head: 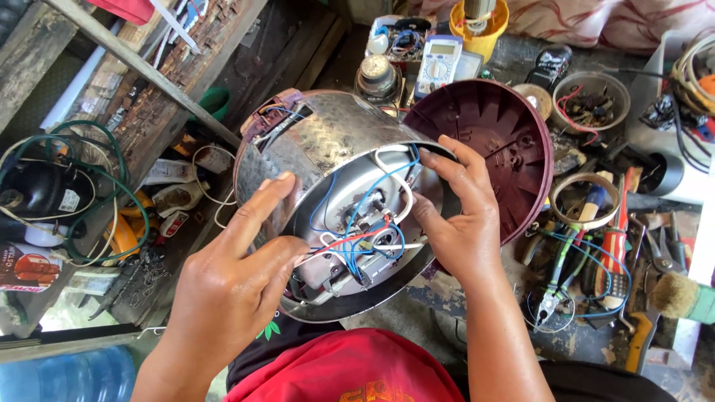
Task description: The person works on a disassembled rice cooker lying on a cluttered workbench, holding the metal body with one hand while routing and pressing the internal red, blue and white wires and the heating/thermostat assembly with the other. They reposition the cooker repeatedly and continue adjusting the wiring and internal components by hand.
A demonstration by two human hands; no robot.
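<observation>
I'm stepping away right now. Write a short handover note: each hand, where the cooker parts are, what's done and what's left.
Left hand: steadies the rim of the metal cooker body, which lies on its side, open bottom toward the camera.
Right hand: fingertips inside the body, among the blue, white and red wires.
Done: the maroon base cover is off, leaning behind the right hand.
Left: the wiring is exposed and the cover is not yet back on. Pliers and multimeter lie on the bench.

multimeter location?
Head view, top centre: the multimeter lies on the cluttered bench just behind the opened metal cooker shell, left of the yellow tub and above the maroon base cover.
</observation>
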